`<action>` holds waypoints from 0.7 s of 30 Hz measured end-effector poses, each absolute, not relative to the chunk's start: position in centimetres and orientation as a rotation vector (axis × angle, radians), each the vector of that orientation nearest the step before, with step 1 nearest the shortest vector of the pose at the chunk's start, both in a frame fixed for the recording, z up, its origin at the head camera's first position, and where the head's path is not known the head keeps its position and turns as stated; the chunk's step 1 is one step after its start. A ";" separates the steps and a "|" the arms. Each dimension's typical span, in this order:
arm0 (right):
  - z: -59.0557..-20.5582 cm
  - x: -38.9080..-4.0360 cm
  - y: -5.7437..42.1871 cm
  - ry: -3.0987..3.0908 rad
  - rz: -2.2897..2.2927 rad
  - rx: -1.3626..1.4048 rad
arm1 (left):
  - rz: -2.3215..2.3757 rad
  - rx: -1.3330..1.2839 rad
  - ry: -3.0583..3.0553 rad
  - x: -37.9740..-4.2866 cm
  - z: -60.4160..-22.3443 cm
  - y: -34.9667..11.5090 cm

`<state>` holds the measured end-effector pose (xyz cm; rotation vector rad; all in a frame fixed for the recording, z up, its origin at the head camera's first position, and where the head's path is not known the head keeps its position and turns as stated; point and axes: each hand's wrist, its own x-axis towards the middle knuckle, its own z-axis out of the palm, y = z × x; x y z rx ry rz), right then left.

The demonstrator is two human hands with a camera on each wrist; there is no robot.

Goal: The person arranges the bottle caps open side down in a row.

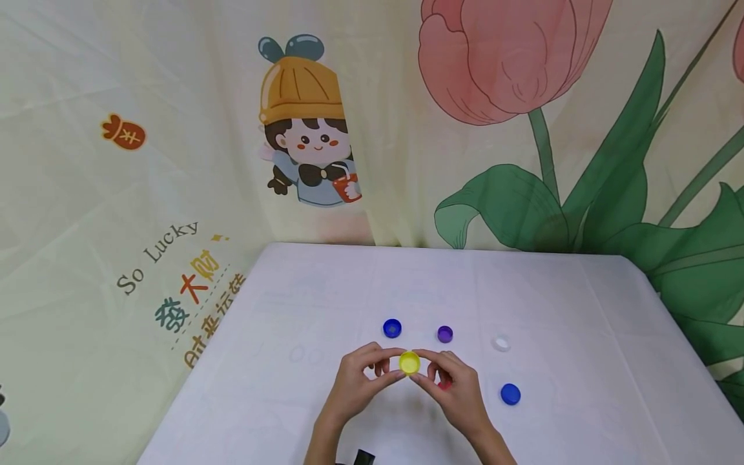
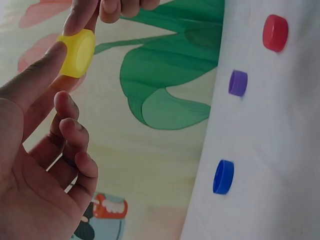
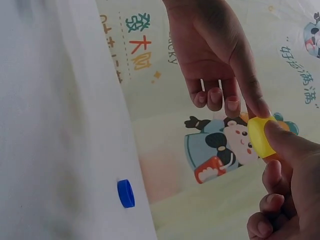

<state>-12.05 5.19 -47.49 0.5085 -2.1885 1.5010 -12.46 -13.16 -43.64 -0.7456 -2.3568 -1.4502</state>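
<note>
Both hands hold a yellow bottle cap between them, raised above the white table. My left hand pinches its left side with thumb and index finger. From the other side my right hand pinches it the same way. In the head view the cap's hollow side faces up toward the camera. The left wrist view shows the cap between the fingertips, the other left fingers loosely curled. A red cap lies on the table, mostly hidden behind my right hand in the head view.
On the white table lie a dark blue cap, a purple cap, a white cap and a blue cap. A black object shows at the bottom edge. A printed curtain hangs behind the table.
</note>
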 end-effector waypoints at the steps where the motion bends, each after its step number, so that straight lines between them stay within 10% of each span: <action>1: -47.0 -11.9 5.3 -2.178 1.498 0.516 | -1.458 -0.758 -2.340 -12.3 -43.3 -12.9; 21: -48.9 -12.7 6.9 -2.185 1.541 0.480 | -2.155 -0.102 -2.545 -12.5 -42.7 -10.9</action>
